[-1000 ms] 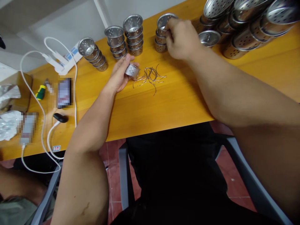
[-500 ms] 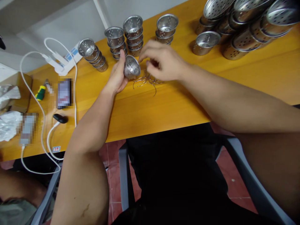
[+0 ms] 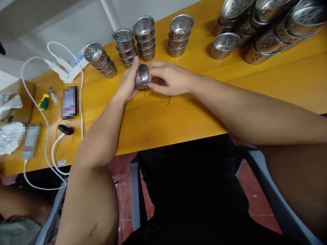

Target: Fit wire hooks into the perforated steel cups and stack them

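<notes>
The left hand (image 3: 129,85) grasps a small perforated steel cup (image 3: 142,76), thumb over the top of the wall and fingers wrapped behind it. The cup lies on its side, clear of the table (image 3: 178,112); its axis runs roughly level, with the open mouth facing toward the right hand (image 3: 167,80) and the closed base seated against the left palm. The right hand meets the cup at its mouth: the fingertips (image 3: 151,79) are pinched together at the rim. Whether they hold a wire cannot be told, since the fingers cover that spot. Directly under the grip, a small heap of bent wires (image 3: 159,94) lies on the table, mostly hidden by the right hand; a few curved ends show below the knuckles. Beyond the grip, toward the wall, stand four stacks of cups (image 3: 145,37), all mouth up except the leftmost stack, which leans. Farther right of the grip lie larger perforated cans (image 3: 265,42) on their sides. Well to the left of the grip are a white cable (image 3: 46,126) and a screwdriver (image 3: 44,101).
</notes>
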Demonstrator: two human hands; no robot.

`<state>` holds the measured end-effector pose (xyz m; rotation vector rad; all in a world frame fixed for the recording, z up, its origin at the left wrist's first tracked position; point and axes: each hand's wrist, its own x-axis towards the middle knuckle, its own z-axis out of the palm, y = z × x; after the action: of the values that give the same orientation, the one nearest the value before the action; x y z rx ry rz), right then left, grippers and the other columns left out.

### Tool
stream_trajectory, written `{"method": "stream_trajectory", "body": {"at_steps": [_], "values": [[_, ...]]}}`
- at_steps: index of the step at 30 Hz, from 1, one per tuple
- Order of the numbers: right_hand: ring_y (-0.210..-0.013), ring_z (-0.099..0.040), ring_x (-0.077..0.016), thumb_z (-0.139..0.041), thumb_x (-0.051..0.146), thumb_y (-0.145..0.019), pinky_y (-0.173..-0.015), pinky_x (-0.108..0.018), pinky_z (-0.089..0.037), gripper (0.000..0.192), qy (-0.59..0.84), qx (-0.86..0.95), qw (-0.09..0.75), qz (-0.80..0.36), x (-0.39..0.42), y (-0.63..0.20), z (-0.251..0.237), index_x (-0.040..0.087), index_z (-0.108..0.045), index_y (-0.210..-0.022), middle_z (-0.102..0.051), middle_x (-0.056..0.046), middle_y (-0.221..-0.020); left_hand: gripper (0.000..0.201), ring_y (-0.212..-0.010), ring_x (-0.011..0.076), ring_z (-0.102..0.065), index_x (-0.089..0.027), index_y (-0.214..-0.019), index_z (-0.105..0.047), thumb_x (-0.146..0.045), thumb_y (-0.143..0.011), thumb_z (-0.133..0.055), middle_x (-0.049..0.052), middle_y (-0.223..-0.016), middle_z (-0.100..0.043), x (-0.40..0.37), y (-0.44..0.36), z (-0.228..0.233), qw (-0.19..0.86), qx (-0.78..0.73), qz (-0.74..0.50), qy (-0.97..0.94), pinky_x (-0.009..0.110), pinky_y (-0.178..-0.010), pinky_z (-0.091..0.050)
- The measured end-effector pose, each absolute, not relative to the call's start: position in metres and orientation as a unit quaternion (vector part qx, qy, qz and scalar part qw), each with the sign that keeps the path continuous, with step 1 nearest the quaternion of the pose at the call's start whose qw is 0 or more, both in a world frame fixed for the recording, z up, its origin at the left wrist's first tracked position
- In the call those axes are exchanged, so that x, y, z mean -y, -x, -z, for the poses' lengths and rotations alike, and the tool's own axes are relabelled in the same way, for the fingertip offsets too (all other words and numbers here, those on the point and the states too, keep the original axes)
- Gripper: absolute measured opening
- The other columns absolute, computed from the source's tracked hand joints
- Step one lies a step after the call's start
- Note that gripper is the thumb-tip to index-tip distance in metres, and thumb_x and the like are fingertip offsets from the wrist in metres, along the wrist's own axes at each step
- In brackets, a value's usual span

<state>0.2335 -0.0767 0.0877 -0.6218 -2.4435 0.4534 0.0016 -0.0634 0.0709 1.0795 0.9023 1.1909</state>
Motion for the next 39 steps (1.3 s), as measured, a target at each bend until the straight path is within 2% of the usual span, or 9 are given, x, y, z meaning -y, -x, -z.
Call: {"method": "stream_trajectory", "body": {"at_steps": [6, 15, 17, 22, 25, 28, 31, 34, 39], "values": [[-0.111, -0.069, -0.0333, -0.072, 0.056, -0.127, -0.102, -0.046, -0.061, 0.03, 0.218, 0.908, 0.304, -0.188, 0.075, -0.232, -0.089, 0.026, -0.071, -0.122, -0.07, -0.011, -0.123, 0.072, -0.116, 0.03, -0.092, -0.024, -0.083, -0.072, -0.081, -0.126, -0.066, 0.007, -0.09, -0.08, 0.071, -0.003, -0.076, 0.588, -0.413, -0.494, -0.49, 0.038, -0.098, -0.076], [-0.106, -0.067, -0.0342, -0.083, 0.056, -0.118, -0.102, -0.048, -0.063, 0.042, 0.254, 0.885, 0.336, -0.199, 0.073, -0.226, -0.085, 0.028, -0.057, -0.099, -0.067, -0.008, -0.107, 0.067, -0.138, 0.0383, -0.089, -0.028, -0.088, -0.075, -0.088, -0.118, -0.075, 0.01, -0.1, -0.088, 0.073, -0.003, -0.079, 0.586, -0.44, -0.492, -0.47, 0.047, -0.112, -0.077], [-0.105, -0.067, -0.0341, -0.084, 0.06, -0.117, -0.102, -0.049, -0.063, 0.046, 0.255, 0.877, 0.347, -0.214, 0.073, -0.225, -0.085, 0.029, -0.056, -0.097, -0.068, -0.007, -0.106, 0.069, -0.135, 0.0374, -0.09, -0.026, -0.09, -0.076, -0.088, -0.12, -0.072, 0.011, -0.102, -0.087, 0.072, -0.002, -0.079, 0.587, -0.437, -0.5, -0.463, 0.046, -0.109, -0.077], [-0.101, -0.064, -0.0307, -0.083, 0.075, -0.117, -0.1, -0.047, -0.064, 0.055, 0.23, 0.857, 0.382, -0.258, 0.074, -0.222, -0.085, 0.029, -0.06, -0.097, -0.069, -0.007, -0.106, 0.074, -0.108, 0.0315, -0.092, -0.026, -0.087, -0.078, -0.088, -0.123, -0.063, 0.01, -0.1, -0.084, 0.064, 0.004, -0.072, 0.594, -0.406, -0.503, -0.479, 0.041, -0.09, -0.077], [-0.096, -0.062, -0.0267, -0.081, 0.075, -0.119, -0.093, -0.043, -0.063, 0.057, 0.2, 0.852, 0.398, -0.275, 0.076, -0.223, -0.084, 0.027, -0.06, -0.097, -0.069, -0.006, -0.106, 0.072, -0.115, 0.0339, -0.091, -0.03, -0.088, -0.076, -0.095, -0.117, -0.065, 0.009, -0.098, -0.085, 0.059, 0.007, -0.07, 0.597, -0.391, -0.5, -0.49, 0.044, -0.093, -0.079], [-0.096, -0.065, -0.0272, -0.083, 0.067, -0.119, -0.093, -0.043, -0.063, 0.05, 0.2, 0.865, 0.382, -0.257, 0.076, -0.226, -0.081, 0.026, -0.061, -0.1, -0.067, -0.006, -0.108, 0.067, -0.141, 0.0329, -0.086, -0.034, -0.093, -0.073, -0.096, -0.118, -0.063, 0.007, -0.101, -0.087, 0.057, 0.007, -0.073, 0.591, -0.4, -0.513, -0.477, 0.043, -0.109, -0.078], [-0.099, -0.067, -0.0291, -0.088, 0.061, -0.116, -0.098, -0.045, -0.064, 0.042, 0.229, 0.883, 0.342, -0.225, 0.075, -0.231, -0.077, 0.027, -0.065, -0.108, -0.069, -0.007, -0.115, 0.068, -0.155, 0.032, -0.08, -0.03, -0.1, -0.074, -0.095, -0.119, -0.066, 0.006, -0.109, -0.087, 0.057, 0.006, -0.075, 0.576, -0.416, -0.537, -0.455, 0.042, -0.121, -0.073], [-0.102, -0.069, -0.0313, -0.09, 0.059, -0.114, -0.1, -0.048, -0.066, 0.041, 0.277, 0.873, 0.343, -0.208, 0.076, -0.233, -0.077, 0.027, -0.065, -0.121, -0.07, -0.011, -0.129, 0.071, -0.152, 0.0349, -0.082, -0.023, -0.106, -0.077, -0.093, -0.117, -0.073, 0.009, -0.117, -0.085, 0.058, 0.004, -0.073, 0.569, -0.396, -0.559, -0.455, 0.042, -0.118, -0.074], [-0.111, -0.072, -0.0354, -0.089, 0.059, -0.113, -0.103, -0.05, -0.067, 0.046, 0.324, 0.852, 0.356, -0.206, 0.081, -0.228, -0.085, 0.029, -0.065, -0.139, -0.072, -0.014, -0.14, 0.062, -0.146, 0.0351, -0.086, -0.021, -0.112, -0.081, -0.082, -0.122, -0.073, 0.011, -0.124, -0.085, 0.064, 0.003, -0.07, 0.576, -0.4, -0.551, -0.452, 0.042, -0.113, -0.076]]}}
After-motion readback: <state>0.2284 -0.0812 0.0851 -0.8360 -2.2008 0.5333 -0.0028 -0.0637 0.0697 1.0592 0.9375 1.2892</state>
